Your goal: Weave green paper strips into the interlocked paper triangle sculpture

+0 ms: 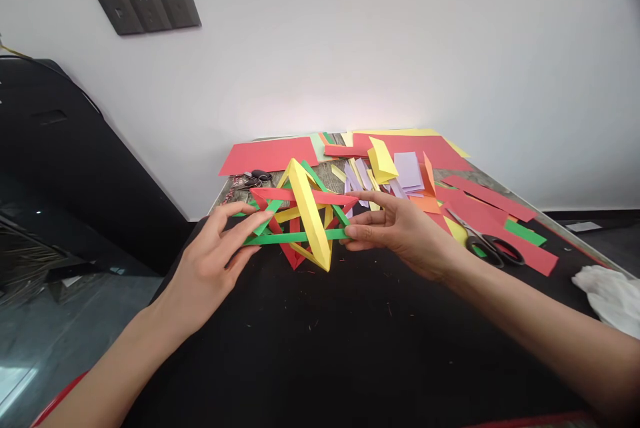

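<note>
Between my two hands is a star-shaped paper model [311,209] of interlocked folded strips in yellow, red and green. My left hand [213,256] grips its left corner, fingers on the green strips and thumb below. At the opposite side, my right hand [387,227] pinches the right ends of the green and red strips. The yellow frame stands tallest, with one point up and another down toward the black mat [320,348]. Parts of the model's far side are hidden behind the front strips.
Black-handled scissors [493,248] lie on red paper strips [530,261] at right. Lilac and yellow paper scraps [357,175] and a folded yellow paper [383,160] lie behind. Red sheets [273,153] rest by the wall. Crumpled white tissue [607,291] sits at the right edge.
</note>
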Action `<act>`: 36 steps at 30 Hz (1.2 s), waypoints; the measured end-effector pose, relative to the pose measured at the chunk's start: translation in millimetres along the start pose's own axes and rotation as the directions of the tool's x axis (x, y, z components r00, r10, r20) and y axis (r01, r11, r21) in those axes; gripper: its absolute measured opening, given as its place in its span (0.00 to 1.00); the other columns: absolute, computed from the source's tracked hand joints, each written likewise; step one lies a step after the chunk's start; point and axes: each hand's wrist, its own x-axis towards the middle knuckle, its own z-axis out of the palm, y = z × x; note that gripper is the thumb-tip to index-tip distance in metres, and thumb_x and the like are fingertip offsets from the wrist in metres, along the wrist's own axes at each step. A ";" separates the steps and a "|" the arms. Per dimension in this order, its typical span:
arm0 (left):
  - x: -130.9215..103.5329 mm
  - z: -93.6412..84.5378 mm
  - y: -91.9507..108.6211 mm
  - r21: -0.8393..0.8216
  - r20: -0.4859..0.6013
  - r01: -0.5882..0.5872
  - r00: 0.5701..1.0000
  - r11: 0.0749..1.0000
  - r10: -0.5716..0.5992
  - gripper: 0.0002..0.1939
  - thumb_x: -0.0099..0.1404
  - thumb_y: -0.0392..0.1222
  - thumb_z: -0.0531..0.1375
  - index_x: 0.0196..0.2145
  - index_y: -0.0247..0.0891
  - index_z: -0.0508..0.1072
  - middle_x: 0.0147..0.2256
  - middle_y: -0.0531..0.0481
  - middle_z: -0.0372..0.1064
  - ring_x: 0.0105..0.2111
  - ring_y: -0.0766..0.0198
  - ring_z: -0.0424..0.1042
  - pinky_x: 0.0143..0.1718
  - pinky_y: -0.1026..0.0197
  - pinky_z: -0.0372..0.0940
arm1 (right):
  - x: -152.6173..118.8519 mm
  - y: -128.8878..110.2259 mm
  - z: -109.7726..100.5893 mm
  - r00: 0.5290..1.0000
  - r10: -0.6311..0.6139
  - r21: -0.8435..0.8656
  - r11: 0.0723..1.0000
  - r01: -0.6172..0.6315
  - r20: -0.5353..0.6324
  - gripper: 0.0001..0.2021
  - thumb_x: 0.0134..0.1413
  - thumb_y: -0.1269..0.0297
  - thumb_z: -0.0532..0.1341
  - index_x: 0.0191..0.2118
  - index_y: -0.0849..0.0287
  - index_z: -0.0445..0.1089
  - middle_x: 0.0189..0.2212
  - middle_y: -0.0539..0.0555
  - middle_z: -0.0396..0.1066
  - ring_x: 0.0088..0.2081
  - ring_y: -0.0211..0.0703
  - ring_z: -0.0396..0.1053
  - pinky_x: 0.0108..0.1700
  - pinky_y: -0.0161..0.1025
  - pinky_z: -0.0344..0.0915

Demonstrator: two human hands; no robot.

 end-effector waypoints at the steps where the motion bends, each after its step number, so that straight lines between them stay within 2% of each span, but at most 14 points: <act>1: -0.3 0.7 -0.8 0.026 -0.004 -0.028 1.000 0.999 0.028 0.23 0.69 0.34 0.55 0.60 0.49 0.63 0.50 0.47 0.62 0.38 0.65 0.73 0.38 0.61 0.75 | 0.2 -0.1 -0.8 1.000 0.003 0.001 1.000 -0.003 0.001 0.31 0.44 0.73 0.71 0.56 0.58 0.65 0.24 0.46 0.75 0.27 0.43 0.78 0.38 0.41 0.79; 5: -1.3 4.2 -4.1 0.106 -0.043 -0.097 0.994 0.990 0.102 0.26 0.68 0.31 0.56 0.61 0.48 0.61 0.49 0.47 0.63 0.33 0.68 0.71 0.30 0.65 0.71 | 0.8 -0.6 -3.1 1.000 -0.001 -0.021 1.000 0.001 0.004 0.31 0.46 0.72 0.70 0.57 0.59 0.64 0.26 0.48 0.76 0.28 0.42 0.78 0.39 0.41 0.79; 11: -1.0 8.1 -7.2 0.124 -0.057 -0.145 0.987 0.982 0.153 0.30 0.67 0.30 0.57 0.63 0.48 0.58 0.49 0.47 0.62 0.36 0.66 0.72 0.37 0.63 0.73 | -1.7 -8.8 -2.8 0.998 -0.055 -0.092 0.994 0.053 -0.016 0.29 0.49 0.72 0.69 0.57 0.61 0.64 0.27 0.50 0.76 0.29 0.42 0.79 0.37 0.38 0.80; 15: -2.1 8.3 -8.7 0.168 -0.040 -0.171 0.983 0.971 0.180 0.29 0.68 0.29 0.55 0.64 0.44 0.57 0.48 0.44 0.63 0.38 0.65 0.72 0.34 0.66 0.71 | -2.3 -12.3 -1.3 0.997 -0.077 -0.107 0.992 0.075 -0.020 0.30 0.48 0.71 0.69 0.58 0.63 0.64 0.25 0.48 0.74 0.27 0.41 0.78 0.32 0.36 0.80; 18: -2.0 7.1 -9.3 0.230 -0.023 -0.217 0.973 0.949 0.228 0.29 0.67 0.28 0.55 0.64 0.39 0.57 0.47 0.42 0.65 0.40 0.64 0.73 0.36 0.66 0.70 | -1.2 -12.5 -0.7 0.996 -0.085 -0.118 0.990 0.083 -0.012 0.31 0.48 0.71 0.68 0.59 0.63 0.63 0.25 0.49 0.74 0.28 0.42 0.78 0.33 0.36 0.79; 24: -1.9 6.6 -9.2 0.364 -0.022 -0.281 0.950 0.888 0.310 0.29 0.66 0.29 0.58 0.64 0.33 0.57 0.42 0.42 0.71 0.36 0.62 0.74 0.30 0.64 0.67 | 1.4 -12.8 -0.6 0.994 -0.112 -0.136 0.985 0.110 -0.012 0.32 0.48 0.70 0.68 0.60 0.62 0.63 0.25 0.49 0.75 0.28 0.42 0.78 0.33 0.39 0.80; 27: -2.0 8.4 -9.5 0.333 -0.026 -0.282 0.951 0.900 0.307 0.30 0.67 0.30 0.58 0.64 0.35 0.56 0.38 0.46 0.74 0.30 0.64 0.74 0.28 0.63 0.66 | 2.5 -12.5 -1.5 0.993 -0.122 -0.153 0.981 0.120 -0.002 0.32 0.48 0.70 0.68 0.60 0.62 0.62 0.26 0.49 0.75 0.28 0.42 0.78 0.33 0.39 0.80; 31: -2.2 9.4 -11.8 0.253 -0.044 -0.263 0.958 0.931 0.282 0.31 0.68 0.33 0.58 0.65 0.39 0.54 0.40 0.46 0.76 0.33 0.63 0.77 0.29 0.63 0.69 | 3.4 -12.4 -2.2 0.992 -0.126 -0.171 0.977 0.124 0.004 0.31 0.49 0.70 0.67 0.61 0.61 0.62 0.26 0.49 0.75 0.29 0.42 0.78 0.34 0.39 0.80; 36: -4.7 5.0 -15.3 0.229 0.059 -0.287 0.958 0.930 0.281 0.31 0.70 0.32 0.53 0.67 0.40 0.48 0.42 0.44 0.75 0.35 0.62 0.76 0.32 0.62 0.70 | 3.5 -14.1 -2.5 0.993 -0.120 -0.199 0.973 0.119 0.004 0.29 0.51 0.72 0.66 0.60 0.60 0.62 0.27 0.49 0.75 0.29 0.42 0.78 0.36 0.40 0.79</act>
